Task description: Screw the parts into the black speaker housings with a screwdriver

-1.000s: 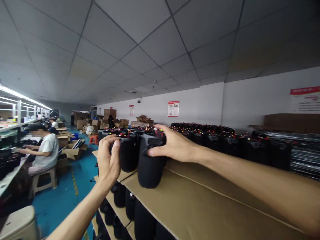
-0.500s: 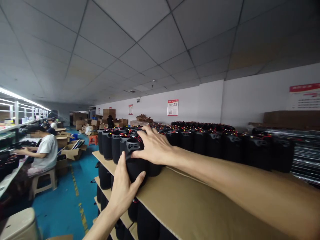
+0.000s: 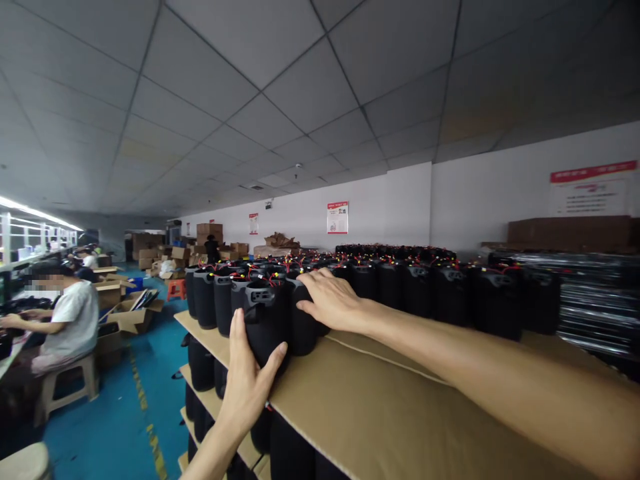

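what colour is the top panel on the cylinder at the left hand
Grey; the top panel shows best in the head view.

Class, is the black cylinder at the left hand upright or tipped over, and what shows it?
Upright: the black cylinder has its grey-trimmed rim uppermost; the left hand hides some of its lower side.

Left hand (image 3: 250, 383), right hand (image 3: 333, 300) and forearms (image 3: 450, 353) are bare.
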A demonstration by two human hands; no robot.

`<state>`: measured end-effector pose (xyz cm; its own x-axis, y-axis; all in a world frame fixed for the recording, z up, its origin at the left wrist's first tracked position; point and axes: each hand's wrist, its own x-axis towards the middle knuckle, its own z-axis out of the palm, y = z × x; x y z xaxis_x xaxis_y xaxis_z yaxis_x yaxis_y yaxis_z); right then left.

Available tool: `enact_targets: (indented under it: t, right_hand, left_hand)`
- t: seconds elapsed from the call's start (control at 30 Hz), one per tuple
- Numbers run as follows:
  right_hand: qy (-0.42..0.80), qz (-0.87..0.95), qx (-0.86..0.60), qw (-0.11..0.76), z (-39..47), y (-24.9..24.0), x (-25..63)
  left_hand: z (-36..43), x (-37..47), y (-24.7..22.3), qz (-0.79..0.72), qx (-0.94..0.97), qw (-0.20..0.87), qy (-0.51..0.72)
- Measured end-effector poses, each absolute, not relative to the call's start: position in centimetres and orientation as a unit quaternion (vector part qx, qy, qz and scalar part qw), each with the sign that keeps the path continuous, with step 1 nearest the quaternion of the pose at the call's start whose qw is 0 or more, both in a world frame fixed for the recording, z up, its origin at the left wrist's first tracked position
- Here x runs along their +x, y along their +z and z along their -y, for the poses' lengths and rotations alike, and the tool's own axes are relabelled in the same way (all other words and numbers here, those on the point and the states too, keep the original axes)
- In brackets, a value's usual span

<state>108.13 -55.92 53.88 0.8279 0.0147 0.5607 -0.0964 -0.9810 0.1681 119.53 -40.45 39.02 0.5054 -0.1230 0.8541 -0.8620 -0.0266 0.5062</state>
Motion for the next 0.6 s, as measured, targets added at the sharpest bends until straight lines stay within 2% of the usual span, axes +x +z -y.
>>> enact_targets:
  t: [0.33,0.6]
  right_hand:
    - [0.284,0.025,0.953,0.100,55.8,54.5,107.9]
    - [0.349,0.033,0.933,0.086,57.4,57.2,105.3]
  left_hand:
    - [40.8,119.8,39.0,0.379,0.673,0.561,0.296]
    - [40.5,120.2,39.4,0.343,0.691,0.566,0.291]
